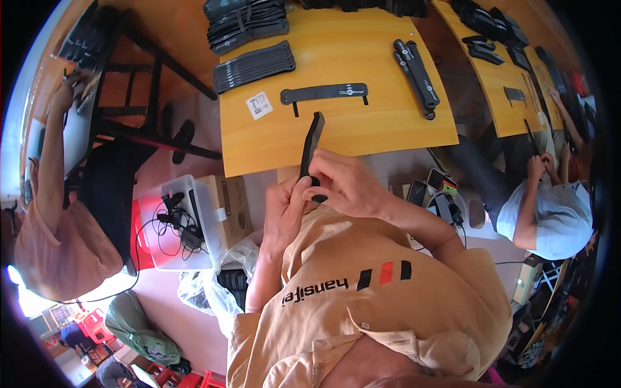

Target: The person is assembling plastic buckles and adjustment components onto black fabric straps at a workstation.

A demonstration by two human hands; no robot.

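My left hand (284,210) and my right hand (349,184) are together in front of my chest, just off the table's near edge. Both are closed on one black strap (311,145), whose free end sticks up toward the table. The lower end is folded or curled between the fingers and partly hidden. Beyond it, a dark flat band (323,94) with pale print lies on the table, two short black tabs pointing toward me. To its left is a neat row of overlapping bands (254,67). A looser bundle of similar bands (416,79) lies at the right.
The yellow wooden table (388,132) also bears a white label (259,106) and a tall band stack (246,26). A clear bin of cables (181,223) and a cardboard box (234,207) stand lower left. Co-workers sit at left (71,239) and right (546,216).
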